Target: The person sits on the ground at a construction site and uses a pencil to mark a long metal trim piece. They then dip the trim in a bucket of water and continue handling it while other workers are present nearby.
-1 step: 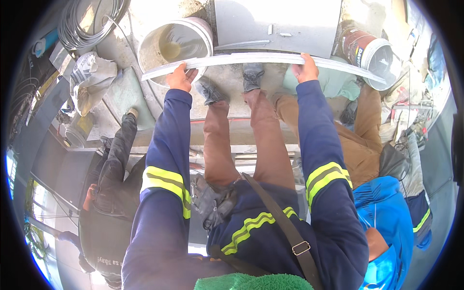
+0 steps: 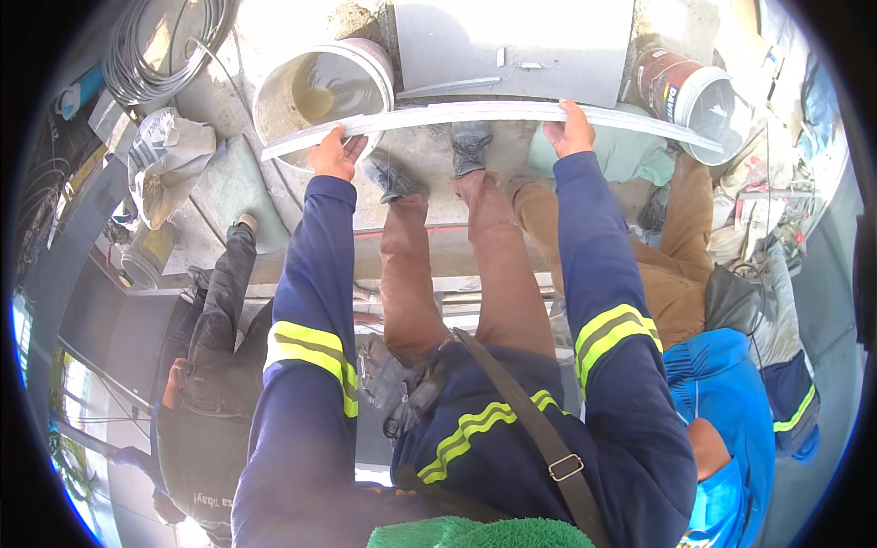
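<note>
A long, narrow, pale grey-white strip (image 2: 457, 113) stretches crosswise in front of me, held in both hands above the floor. My left hand (image 2: 337, 153) is closed on it toward its left end, thumb on the near side and fingers partly hidden behind. Toward the right part, my right hand (image 2: 570, 130) grips the same strip. Its left end passes over the near rim of a large bucket (image 2: 388, 78) with murky water in it. The right end reaches in front of a tipped red-brown bucket (image 2: 660, 82).
A grey board (image 2: 512, 36) with small offcuts lies ahead. At the left are a wire coil (image 2: 137, 55), a crumpled sack (image 2: 169, 151) and a person in dark clothes (image 2: 206, 429). A person in a blue shirt (image 2: 722, 374) sits close at my right, legs extending forward.
The whole view has shifted very slightly, with everything a little further left. Both hands keep the same hold on the strip.
</note>
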A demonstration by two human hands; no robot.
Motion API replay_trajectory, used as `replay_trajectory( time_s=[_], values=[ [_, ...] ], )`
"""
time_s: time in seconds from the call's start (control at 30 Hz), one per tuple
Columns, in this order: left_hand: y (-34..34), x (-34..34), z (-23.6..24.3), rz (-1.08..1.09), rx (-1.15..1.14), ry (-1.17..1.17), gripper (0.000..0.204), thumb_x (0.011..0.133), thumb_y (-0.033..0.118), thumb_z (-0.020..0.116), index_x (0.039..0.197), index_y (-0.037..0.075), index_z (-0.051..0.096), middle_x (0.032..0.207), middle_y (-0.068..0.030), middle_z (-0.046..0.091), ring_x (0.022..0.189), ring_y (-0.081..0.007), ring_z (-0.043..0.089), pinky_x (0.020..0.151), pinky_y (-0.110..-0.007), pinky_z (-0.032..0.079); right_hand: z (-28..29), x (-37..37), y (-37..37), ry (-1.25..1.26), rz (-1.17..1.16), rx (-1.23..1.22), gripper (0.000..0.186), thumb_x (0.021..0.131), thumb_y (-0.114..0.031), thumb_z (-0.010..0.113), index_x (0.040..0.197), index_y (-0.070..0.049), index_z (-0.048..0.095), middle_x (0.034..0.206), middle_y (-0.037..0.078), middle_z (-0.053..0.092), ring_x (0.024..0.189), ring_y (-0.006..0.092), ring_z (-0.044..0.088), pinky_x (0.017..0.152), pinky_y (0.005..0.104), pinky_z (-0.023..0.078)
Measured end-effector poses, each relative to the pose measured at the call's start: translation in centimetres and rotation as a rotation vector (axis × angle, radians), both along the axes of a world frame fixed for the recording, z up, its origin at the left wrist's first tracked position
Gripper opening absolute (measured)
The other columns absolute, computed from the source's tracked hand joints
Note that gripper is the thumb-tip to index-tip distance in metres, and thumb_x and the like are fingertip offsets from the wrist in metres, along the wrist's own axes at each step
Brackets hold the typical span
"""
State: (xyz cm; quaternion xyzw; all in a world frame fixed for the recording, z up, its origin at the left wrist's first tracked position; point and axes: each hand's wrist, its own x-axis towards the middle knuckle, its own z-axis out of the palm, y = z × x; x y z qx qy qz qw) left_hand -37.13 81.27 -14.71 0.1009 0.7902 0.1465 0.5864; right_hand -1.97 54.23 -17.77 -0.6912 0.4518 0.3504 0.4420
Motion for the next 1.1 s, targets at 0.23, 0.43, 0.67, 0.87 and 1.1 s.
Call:
replay_trajectory(
  time_s=[0.23, 0.43, 0.67, 0.87, 1.1],
  values=[
    [1.1, -0.5, -1.2, -0.094, 0.015, -0.014, 0.032, 0.102, 0.000, 0.064, 0.131, -0.008, 0.052, 0.127, -0.0261, 0.066, 0.114, -0.0436, 0.072, 0.096, -0.057, 0.067, 0.8, -1.4, 0.6, -0.052, 0.017, -0.106, 0.043, 0.085, -0.020, 0.079, 0.116, 0.007, 0.066, 0.108, 0.019, 0.072, 0.082, 0.0333, 0.075, 0.072, 0.0480, 0.060],
    [2.1, -0.6, -1.7, -0.182, -0.013, -0.035, 0.028, 0.104, 0.000, 0.065, 0.128, -0.009, 0.054, 0.126, -0.0238, 0.066, 0.113, -0.0413, 0.072, 0.103, -0.054, 0.065, 0.5, -2.8, -1.5, -0.095, 0.022, -0.058, 0.042, 0.086, -0.024, 0.081, 0.115, 0.004, 0.069, 0.099, 0.017, 0.075, 0.075, 0.0300, 0.074, 0.066, 0.0442, 0.057],
    [1.3, -1.0, -1.6, -0.150, 0.004, -0.043, 0.032, 0.102, 0.000, 0.066, 0.129, -0.009, 0.052, 0.128, -0.0250, 0.065, 0.118, -0.0423, 0.070, 0.105, -0.055, 0.064, 0.8, -1.3, 0.3, -0.186, 0.090, -0.039, 0.035, 0.087, -0.021, 0.079, 0.106, 0.007, 0.070, 0.095, 0.018, 0.075, 0.074, 0.0277, 0.075, 0.060, 0.0371, 0.055],
    [1.0, -0.6, -1.1, -0.082, 0.014, -0.035, 0.032, 0.102, -0.001, 0.065, 0.130, -0.009, 0.052, 0.129, -0.0255, 0.063, 0.121, -0.0422, 0.068, 0.107, -0.055, 0.063, 0.3, -0.1, 1.4, -0.177, 0.116, -0.016, 0.035, 0.087, -0.020, 0.079, 0.104, 0.009, 0.069, 0.093, 0.019, 0.075, 0.074, 0.0280, 0.076, 0.062, 0.0388, 0.058],
    [1.3, -1.5, -1.9, -0.122, 0.016, -0.063, 0.032, 0.103, 0.000, 0.064, 0.131, -0.010, 0.050, 0.131, -0.0257, 0.062, 0.121, -0.0424, 0.068, 0.108, -0.055, 0.062, 0.4, 0.3, 1.7, -0.158, 0.163, 0.017, 0.032, 0.088, -0.023, 0.078, 0.106, 0.003, 0.072, 0.098, 0.016, 0.076, 0.078, 0.0286, 0.075, 0.072, 0.0418, 0.059]
  ],
)
